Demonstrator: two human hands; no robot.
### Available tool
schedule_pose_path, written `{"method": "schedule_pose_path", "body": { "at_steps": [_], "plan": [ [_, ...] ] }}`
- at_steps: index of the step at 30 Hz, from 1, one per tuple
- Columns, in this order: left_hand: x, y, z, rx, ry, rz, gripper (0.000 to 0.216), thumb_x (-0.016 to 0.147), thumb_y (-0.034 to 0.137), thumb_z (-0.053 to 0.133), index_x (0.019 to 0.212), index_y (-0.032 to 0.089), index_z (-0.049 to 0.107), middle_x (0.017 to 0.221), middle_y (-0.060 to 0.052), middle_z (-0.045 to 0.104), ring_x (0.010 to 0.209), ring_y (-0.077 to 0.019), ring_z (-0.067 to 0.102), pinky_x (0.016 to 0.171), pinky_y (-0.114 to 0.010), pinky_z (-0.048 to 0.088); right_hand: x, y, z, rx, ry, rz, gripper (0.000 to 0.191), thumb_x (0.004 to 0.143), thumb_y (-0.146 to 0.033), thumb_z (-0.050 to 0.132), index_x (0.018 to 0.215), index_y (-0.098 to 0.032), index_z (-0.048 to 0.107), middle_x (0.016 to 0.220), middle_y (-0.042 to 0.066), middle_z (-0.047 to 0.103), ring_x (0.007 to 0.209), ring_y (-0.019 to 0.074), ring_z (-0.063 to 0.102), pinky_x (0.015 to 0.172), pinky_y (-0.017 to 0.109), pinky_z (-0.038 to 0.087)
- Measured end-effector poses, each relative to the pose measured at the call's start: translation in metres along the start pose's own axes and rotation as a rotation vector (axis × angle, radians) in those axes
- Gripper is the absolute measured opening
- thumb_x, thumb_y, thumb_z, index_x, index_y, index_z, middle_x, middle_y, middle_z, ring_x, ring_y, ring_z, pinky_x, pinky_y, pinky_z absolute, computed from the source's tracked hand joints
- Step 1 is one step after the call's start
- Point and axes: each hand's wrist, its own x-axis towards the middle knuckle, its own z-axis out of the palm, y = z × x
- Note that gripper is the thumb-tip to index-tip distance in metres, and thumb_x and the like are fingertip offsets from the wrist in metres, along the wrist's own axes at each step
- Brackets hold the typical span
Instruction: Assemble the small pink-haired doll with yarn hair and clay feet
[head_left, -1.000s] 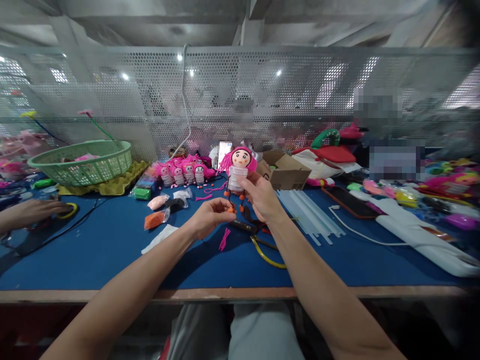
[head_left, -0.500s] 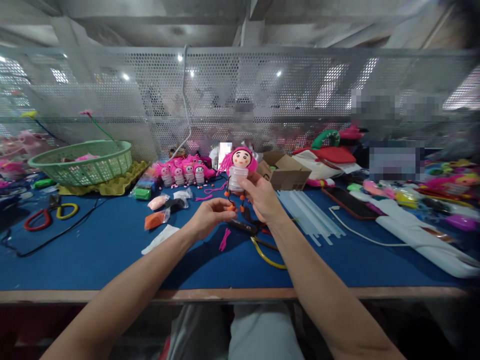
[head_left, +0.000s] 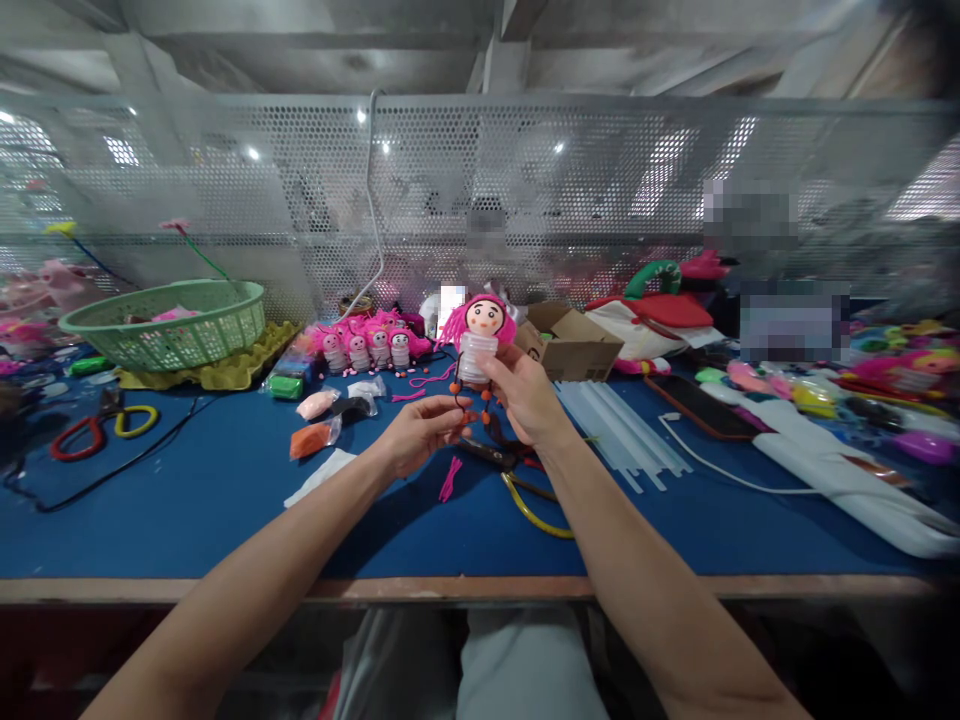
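A small doll (head_left: pixel 480 345) with pink yarn hair, a painted round face and a ribbed clear-white body is held upright above the table. My right hand (head_left: pixel 525 393) grips its body from the right side, thumb in front. Orange beads on dark cords hang beneath the body as limbs. My left hand (head_left: pixel 424 432) pinches one of the lower orange beads between thumb and fingertips. Below the hands lie scissors (head_left: pixel 534 505) with a yellow handle, partly behind my right hand and wrist, and a short bundle of pink yarn (head_left: pixel 450 479).
Similar pink-haired dolls (head_left: pixel 367 347) stand in a row behind. A green basket (head_left: pixel 165 325) and scissors (head_left: pixel 101 425) are at left, clay packets (head_left: pixel 315 438) nearer. Rightward are a cardboard box (head_left: pixel 574 342), translucent sticks (head_left: pixel 619 435), a phone (head_left: pixel 697 405) and a white cable (head_left: pixel 720 475).
Both hands stay almost in place with the doll. The left fingertips have shifted slightly at the lower orange beads.
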Motion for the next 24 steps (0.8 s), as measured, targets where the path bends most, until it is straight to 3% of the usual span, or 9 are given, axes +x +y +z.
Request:
{"method": "schedule_pose_path", "body": {
  "at_steps": [5, 24],
  "plan": [
    [0.0004, -0.0009, -0.0001, -0.003, -0.004, 0.008, 0.025, 0.051, 0.02, 0.077, 0.069, 0.01, 0.062, 0.071, -0.004, 0.066, 0.059, -0.0069, 0.056, 0.058, -0.019, 0.041, 0.0003, 0.0002, 0.0003, -0.001, -0.005, -0.004, 0.036, 0.062, -0.039, 0.066, 0.088, -0.016, 0.057, 0.077, 0.001, 0.063, 0.063, 0.0126, 0.058, 0.054, 0.024, 0.045],
    [0.0008, -0.0017, -0.0014, 0.018, -0.071, 0.024, 0.026, 0.049, 0.017, 0.077, 0.066, 0.011, 0.059, 0.071, 0.0, 0.06, 0.059, -0.0074, 0.055, 0.057, -0.021, 0.038, -0.0005, 0.0004, 0.0012, 0.02, 0.007, -0.002, 0.035, 0.062, -0.038, 0.067, 0.088, -0.017, 0.057, 0.076, 0.0, 0.062, 0.059, 0.0102, 0.054, 0.046, 0.021, 0.039]
  ]
}}
